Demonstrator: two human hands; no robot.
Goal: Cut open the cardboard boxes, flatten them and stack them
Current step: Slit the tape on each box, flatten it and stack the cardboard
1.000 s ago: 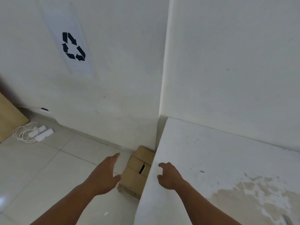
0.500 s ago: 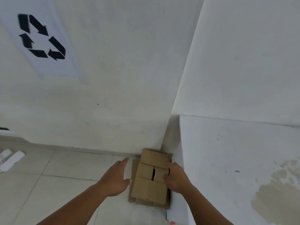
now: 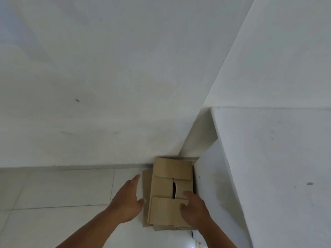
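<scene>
The flattened cardboard boxes [image 3: 168,187] lie stacked on the floor [image 3: 62,190] against the bench [image 3: 268,158], with the left hand [image 3: 128,199] spread flat beside them and the right hand [image 3: 194,206] resting on top, grip unclear; squaring the edges probably needs even pressure from both sides.

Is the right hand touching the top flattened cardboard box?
Touching. The head view shows the right hand lying on the top cardboard box, finger and thumb pressed to its surface.

A white wall [image 3: 107,68] with a small dark speck [image 3: 77,100] met a pale tiled floor [image 3: 53,190] along a grey baseboard [image 3: 71,166], while a white, lightly marked table [image 3: 277,158] stood in the corner under a second wall [image 3: 286,51] on the right.
</scene>
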